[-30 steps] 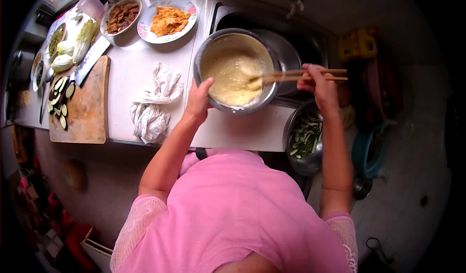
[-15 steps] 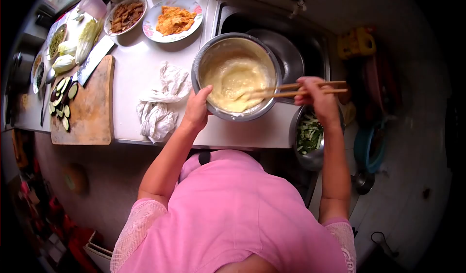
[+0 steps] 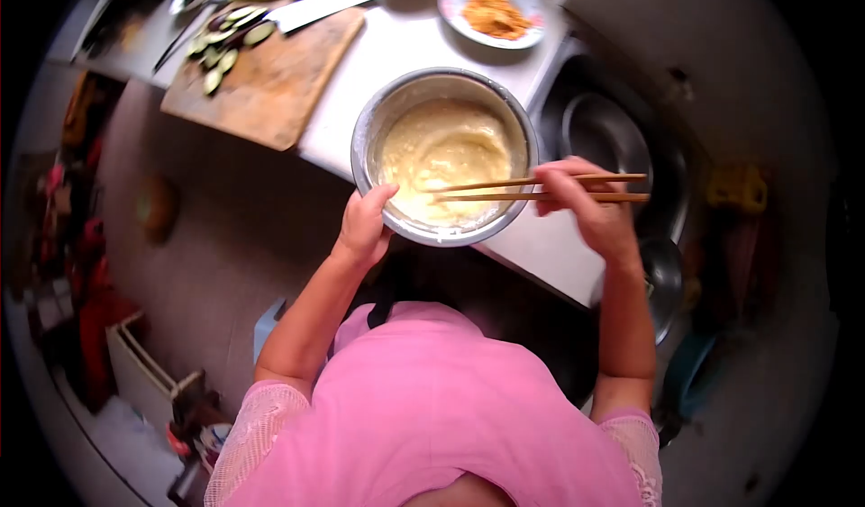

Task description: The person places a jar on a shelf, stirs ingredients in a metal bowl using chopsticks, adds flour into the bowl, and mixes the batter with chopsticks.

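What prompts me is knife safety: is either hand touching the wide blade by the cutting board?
No, the left hand holds the bowl and the right hand grips the chopsticks, both away from the blade.

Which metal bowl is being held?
The batter bowl, its rim in the left hand, chopsticks dipping in. The sink bowl and the lower bowl by the counter are unheld.

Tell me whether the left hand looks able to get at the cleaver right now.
Probably not: the left hand is gripping the bowl. The blade of the cleaver looks uncovered, though.
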Demonstrator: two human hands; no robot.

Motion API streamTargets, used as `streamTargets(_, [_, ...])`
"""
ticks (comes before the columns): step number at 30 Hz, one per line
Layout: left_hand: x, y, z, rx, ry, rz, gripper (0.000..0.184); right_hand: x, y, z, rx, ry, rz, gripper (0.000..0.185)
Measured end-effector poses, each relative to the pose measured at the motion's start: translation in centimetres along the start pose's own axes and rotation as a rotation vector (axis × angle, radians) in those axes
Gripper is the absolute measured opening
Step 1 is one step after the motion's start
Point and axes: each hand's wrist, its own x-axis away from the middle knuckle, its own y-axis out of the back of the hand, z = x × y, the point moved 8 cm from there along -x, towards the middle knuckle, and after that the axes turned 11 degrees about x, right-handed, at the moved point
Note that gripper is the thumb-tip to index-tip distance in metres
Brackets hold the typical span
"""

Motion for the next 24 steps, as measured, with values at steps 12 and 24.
streamTargets(12, [11.5, 17.0, -13.1, 0.146, -0.412, -0.286, 0.028, -6.6, -22.6, 9.5, -0.09, 0.135, 0.174, 0.018])
streamTargets(24, [20.9, 35.9, -31.6, 0.343, -0.598, -0.477, 0.037, -9.5, -57.4, 21.1, 0.132, 0.423, 0.81, 0.018])
